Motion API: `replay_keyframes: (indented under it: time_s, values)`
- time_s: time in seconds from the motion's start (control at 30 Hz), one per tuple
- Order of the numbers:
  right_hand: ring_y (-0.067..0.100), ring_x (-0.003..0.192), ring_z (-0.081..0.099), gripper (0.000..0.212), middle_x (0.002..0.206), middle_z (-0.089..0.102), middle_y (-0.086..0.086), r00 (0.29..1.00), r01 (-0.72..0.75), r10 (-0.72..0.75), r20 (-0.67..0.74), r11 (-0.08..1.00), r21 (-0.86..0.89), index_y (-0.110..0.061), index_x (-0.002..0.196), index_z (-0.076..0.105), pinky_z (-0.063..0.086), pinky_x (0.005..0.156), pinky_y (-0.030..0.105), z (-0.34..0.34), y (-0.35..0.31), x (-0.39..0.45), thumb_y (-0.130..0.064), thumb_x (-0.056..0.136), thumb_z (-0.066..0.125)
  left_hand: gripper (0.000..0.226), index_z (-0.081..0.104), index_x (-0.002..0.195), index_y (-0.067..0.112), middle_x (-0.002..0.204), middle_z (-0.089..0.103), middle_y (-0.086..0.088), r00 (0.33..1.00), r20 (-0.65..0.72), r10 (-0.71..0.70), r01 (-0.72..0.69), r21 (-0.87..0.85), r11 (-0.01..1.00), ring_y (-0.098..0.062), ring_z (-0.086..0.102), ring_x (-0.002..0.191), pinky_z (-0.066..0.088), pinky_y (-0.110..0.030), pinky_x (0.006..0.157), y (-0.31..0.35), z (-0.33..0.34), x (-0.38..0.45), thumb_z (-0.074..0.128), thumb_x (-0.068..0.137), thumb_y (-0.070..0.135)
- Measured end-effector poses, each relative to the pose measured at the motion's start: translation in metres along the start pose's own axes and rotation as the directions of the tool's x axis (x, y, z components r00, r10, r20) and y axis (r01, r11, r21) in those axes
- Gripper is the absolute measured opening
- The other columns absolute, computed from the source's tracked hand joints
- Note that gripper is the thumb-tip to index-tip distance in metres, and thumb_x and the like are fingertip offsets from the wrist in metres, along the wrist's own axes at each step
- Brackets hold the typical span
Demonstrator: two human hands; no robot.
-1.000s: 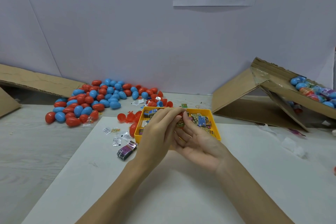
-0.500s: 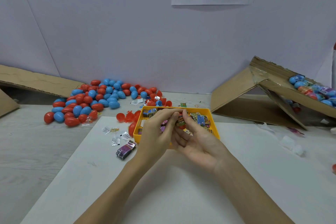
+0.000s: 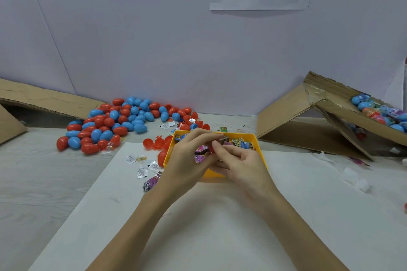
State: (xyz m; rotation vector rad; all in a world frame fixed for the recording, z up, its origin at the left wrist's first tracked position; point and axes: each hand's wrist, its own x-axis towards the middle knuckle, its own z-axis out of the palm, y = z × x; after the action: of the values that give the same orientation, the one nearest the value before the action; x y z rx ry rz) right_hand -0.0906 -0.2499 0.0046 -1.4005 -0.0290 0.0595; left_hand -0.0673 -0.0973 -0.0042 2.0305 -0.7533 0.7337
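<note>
The left hand (image 3: pixel 187 158) has its fingers curled around a pink packet (image 3: pixel 200 152). The right hand (image 3: pixel 242 160) meets it fingertip to fingertip and pinches what appears to be a red shell half (image 3: pixel 211 149), mostly hidden between the two. Both items are held just above the yellow tray (image 3: pixel 261 149), directly beneath the hands, probably so that dropped stock falls back in. The egg pile (image 3: pixel 114 123) lies well off beyond the left hand, within reach for the next shell.
</note>
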Motion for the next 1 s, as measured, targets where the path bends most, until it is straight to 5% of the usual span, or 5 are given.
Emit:
replay_keyframes:
  time_s: [0.47, 0.6, 0.7, 0.8, 1.0]
  values:
    - [0.02, 0.089, 0.078, 0.031, 0.093, 0.08, 0.007, 0.991, 0.023, -0.033, -0.13, 0.997, -0.073, -0.008, 0.109, 0.072, 0.063, 0.083, 0.036, -0.003, 0.004, 0.002, -0.023, 0.084, 0.083, 0.042, 0.075, 0.114, 0.004, 0.113, 0.073, -0.008, 0.991, 0.018, 0.132, -0.132, 0.242, 0.961, -0.019, 0.07, 0.101, 0.044, -0.007, 0.095, 0.007, 0.01, -0.006, 0.086, 0.075, -0.004]
    - [0.017, 0.084, 0.077, 0.025, 0.089, 0.079, 0.005, 0.998, -0.025, 0.014, -0.069, 0.986, -0.167, -0.008, 0.102, 0.077, 0.062, 0.077, 0.03, -0.016, -0.007, 0.007, -0.032, 0.094, 0.073, 0.054, 0.064, 0.135, 0.012, 0.132, 0.064, 0.002, 0.998, 0.002, 0.068, -0.067, 0.19, 0.979, -0.001, 0.054, 0.118, 0.045, -0.01, 0.098, 0.004, 0.009, -0.006, 0.079, 0.085, 0.024]
    - [0.014, 0.077, 0.07, 0.022, 0.091, 0.073, 0.01, 0.996, -0.071, 0.081, -0.036, 0.97, 0.231, 0.0, 0.104, 0.073, 0.057, 0.067, 0.022, -0.058, -0.052, 0.027, -0.02, 0.098, 0.068, 0.055, 0.062, 0.137, 0.014, 0.136, 0.06, 0.002, 1.0, -0.026, 0.009, -0.002, 0.227, 0.974, -0.007, 0.057, 0.119, 0.051, -0.022, 0.095, 0.002, 0.005, -0.004, 0.063, 0.091, 0.044]
    - [0.019, 0.096, 0.07, 0.031, 0.115, 0.068, 0.014, 0.977, 0.154, -0.005, -0.213, 0.711, 0.687, 0.004, 0.12, 0.064, 0.06, 0.074, 0.023, -0.113, -0.112, 0.044, -0.018, 0.098, 0.066, 0.04, 0.071, 0.12, 0.012, 0.124, 0.063, 0.0, 1.0, -0.021, 0.014, -0.008, 0.26, 0.965, -0.014, 0.063, 0.109, 0.058, -0.028, 0.086, -0.001, 0.004, -0.003, 0.059, 0.093, 0.039]
    - [0.017, 0.095, 0.071, 0.03, 0.11, 0.07, 0.011, 0.975, 0.142, -0.017, -0.221, 0.811, 0.567, 0.0, 0.122, 0.065, 0.06, 0.074, 0.024, -0.124, -0.097, 0.054, -0.015, 0.096, 0.067, 0.015, 0.076, 0.105, 0.015, 0.114, 0.063, 0.003, 0.999, 0.012, -0.032, 0.026, 0.322, 0.947, -0.014, 0.062, 0.101, 0.057, -0.03, 0.08, -0.01, 0.005, -0.007, 0.073, 0.092, 0.021]
